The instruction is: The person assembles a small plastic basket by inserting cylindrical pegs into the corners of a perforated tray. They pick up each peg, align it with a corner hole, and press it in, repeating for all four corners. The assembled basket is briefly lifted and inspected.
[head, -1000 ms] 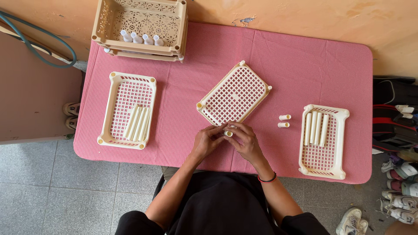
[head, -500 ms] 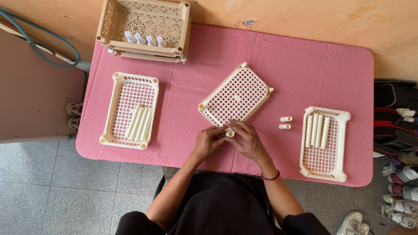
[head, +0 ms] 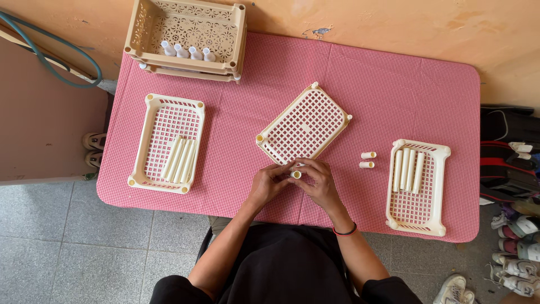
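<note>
A cream perforated tray (head: 304, 125) lies upside down and turned at an angle in the middle of the red checked table (head: 371, 84). At its near corner, my left hand (head: 268, 183) and my right hand (head: 319, 183) meet around a short cream tube (head: 296, 174). Both hands pinch the tube where it touches the tray's corner; my fingers hide the joint. Two more short cream tubes (head: 368, 160) lie on the cloth just right of my right hand.
A cream tray (head: 166, 143) with several long tubes sits at the left, and another tray (head: 417, 186) with long tubes at the right. Stacked beige baskets (head: 187, 37) with small white pieces stand at the back left. Shoes and bags lie on the floor to the right.
My hands have stayed at the tray's near corner with the short tube, shifting only slightly. The camera view has drifted a little.
</note>
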